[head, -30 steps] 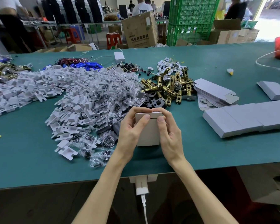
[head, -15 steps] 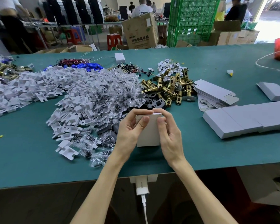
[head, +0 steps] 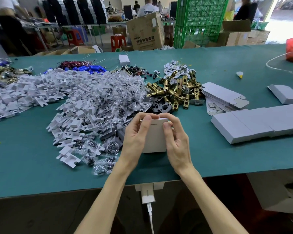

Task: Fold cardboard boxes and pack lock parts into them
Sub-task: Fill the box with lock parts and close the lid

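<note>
A small pale grey cardboard box [head: 155, 137] is held upright on the teal felt-covered table [head: 24, 166], pinched at its top flap by the left hand [head: 136, 135] and right hand [head: 176, 141]; its sides are hidden by palms. Brass latch bolts [head: 174, 92] are heaped beyond, flat grey box blanks [head: 223, 97] stacked right

On the bench [head: 24, 166] I see the box [head: 155, 139] just before the latch heap [head: 176, 92]. Left of that heap lie bagged screws [head: 105, 102]; right of it flat blanks [head: 223, 97], with folded boxes [head: 254, 124] right and nearer. Behind it, possibly small clips [head: 174, 69].
</note>
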The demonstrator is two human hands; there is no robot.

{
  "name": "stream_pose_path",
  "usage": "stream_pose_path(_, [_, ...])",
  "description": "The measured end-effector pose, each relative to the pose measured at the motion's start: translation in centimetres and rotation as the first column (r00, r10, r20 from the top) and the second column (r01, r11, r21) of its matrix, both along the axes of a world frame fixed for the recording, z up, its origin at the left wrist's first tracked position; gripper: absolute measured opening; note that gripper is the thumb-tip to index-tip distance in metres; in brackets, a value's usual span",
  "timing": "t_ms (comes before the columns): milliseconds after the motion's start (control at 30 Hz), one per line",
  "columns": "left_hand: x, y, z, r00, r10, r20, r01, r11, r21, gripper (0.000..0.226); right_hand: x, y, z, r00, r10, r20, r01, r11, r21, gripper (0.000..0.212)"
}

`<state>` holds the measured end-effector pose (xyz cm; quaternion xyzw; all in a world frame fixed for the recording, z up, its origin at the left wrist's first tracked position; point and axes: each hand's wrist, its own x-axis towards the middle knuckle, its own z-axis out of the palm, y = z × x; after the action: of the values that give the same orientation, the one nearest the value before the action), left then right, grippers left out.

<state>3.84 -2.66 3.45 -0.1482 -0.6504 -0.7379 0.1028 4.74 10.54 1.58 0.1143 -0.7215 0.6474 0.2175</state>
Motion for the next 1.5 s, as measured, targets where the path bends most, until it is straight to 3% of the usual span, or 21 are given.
stream_pose_path(400, [-0.5,-0.5,0.5,1.0,0.008,-0.004,-0.008,1.0,0.015,0.024,-0.2,0.1,-0.2,1.0,-0.023,0.021,0.023,0.999,0.028,0.025])
stream_pose_path(700, [-0.2,-0.2,0.5,1.0,0.025,-0.015,-0.026,0.998,-0.057,0.02,0.0,0.0,-0.1,0.999,-0.006,0.036,0.005,1.0,0.016,0.025])
stream_pose_path(1033, [0.0,0.5,0.1,0.996,0.059,0.06,-0.058,0.998,-0.012,0.024,0.1,0.0,-0.3,1.0,-0.018,0.009,0.017,0.999,0.039,0.028])
stream_pose_path(1333, [-0.4,1.4,0.0,0.983,0.172,0.059,-0.169,0.985,-0.045,0.017,0.0,-0.1,-1.0,0.961,-0.09,-0.263,0.156,0.957,0.243,0.033])
stream_pose_path(1500, [-0.1,1.7,-0.1,0.984,0.17,0.058,-0.168,0.985,-0.032,0.018,-0.1,0.0,-1.1,0.951,-0.09,-0.294,0.166,0.955,0.245,0.026])
